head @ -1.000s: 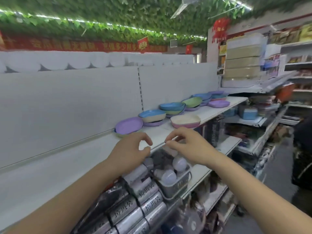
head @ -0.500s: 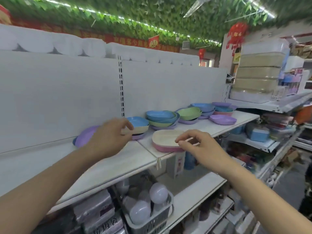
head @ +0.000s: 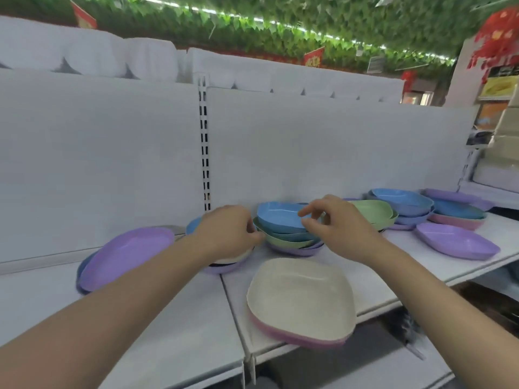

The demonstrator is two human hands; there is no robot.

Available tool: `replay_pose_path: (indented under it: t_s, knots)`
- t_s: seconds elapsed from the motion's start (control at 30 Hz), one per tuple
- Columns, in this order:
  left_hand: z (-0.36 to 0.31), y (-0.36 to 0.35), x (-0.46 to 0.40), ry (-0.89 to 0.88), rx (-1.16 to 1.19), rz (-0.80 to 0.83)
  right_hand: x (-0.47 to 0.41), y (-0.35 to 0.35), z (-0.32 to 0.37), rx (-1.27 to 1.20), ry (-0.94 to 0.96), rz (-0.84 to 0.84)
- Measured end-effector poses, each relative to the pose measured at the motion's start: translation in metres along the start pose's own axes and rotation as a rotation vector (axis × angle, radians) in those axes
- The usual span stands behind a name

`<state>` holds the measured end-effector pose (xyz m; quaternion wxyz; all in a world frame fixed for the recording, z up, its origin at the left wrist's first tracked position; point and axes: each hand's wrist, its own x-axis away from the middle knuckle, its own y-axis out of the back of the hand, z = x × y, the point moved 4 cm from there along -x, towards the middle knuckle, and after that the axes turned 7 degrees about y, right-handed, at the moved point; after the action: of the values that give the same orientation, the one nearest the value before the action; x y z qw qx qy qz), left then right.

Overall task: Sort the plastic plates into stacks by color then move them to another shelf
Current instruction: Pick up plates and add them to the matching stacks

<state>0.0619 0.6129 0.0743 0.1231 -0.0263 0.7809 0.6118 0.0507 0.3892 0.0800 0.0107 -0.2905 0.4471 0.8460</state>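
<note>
Plastic plates lie in mixed piles along a white shelf (head: pixel 365 279). In the middle a blue plate (head: pixel 278 216) tops a pile of blue, green and purple ones. My left hand (head: pixel 227 234) is at that pile's left edge, fingers bent, covering another small pile. My right hand (head: pixel 334 223) reaches the blue plate's right rim with fingers spread, holding nothing. A cream plate (head: pixel 300 299) rests on a pink one at the shelf's front edge. A purple plate (head: pixel 126 256) leans at the left, another purple plate (head: pixel 455 240) lies at the right.
Behind the right hand sit a green plate (head: pixel 373 210) and further blue (head: pixel 404 200), purple and pink piles. A white back panel (head: pixel 323 147) rises behind the shelf. Cream boxes (head: pixel 505 141) stand at the far right. Lower shelves lie below.
Both hands have moved forward and up from the shelf's front edge to the middle pile of plates. The view has come closer to the shelf.
</note>
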Motion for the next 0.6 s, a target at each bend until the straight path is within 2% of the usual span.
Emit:
replay_pose_path:
  t_s: [0.2, 0.33, 0.47, 0.6]
  knots:
    - [-0.033, -0.004, -0.001, 0.157, -0.232, -0.070, -0.026, -0.020, -0.010, 0.236, 0.211, 0.213]
    - [-0.034, -0.002, -0.003, 0.304, -0.319, -0.180, -0.028, -0.021, -0.003, 0.418, 0.417, 0.254]
    - [-0.029, 0.004, 0.002, 0.407, -0.292, -0.241, -0.033, -0.020, -0.003, 0.517, 0.544, 0.250]
    - [-0.024, 0.018, 0.023, 0.453, -0.117, -0.245, -0.034, -0.019, -0.002, 0.549, 0.548, 0.287]
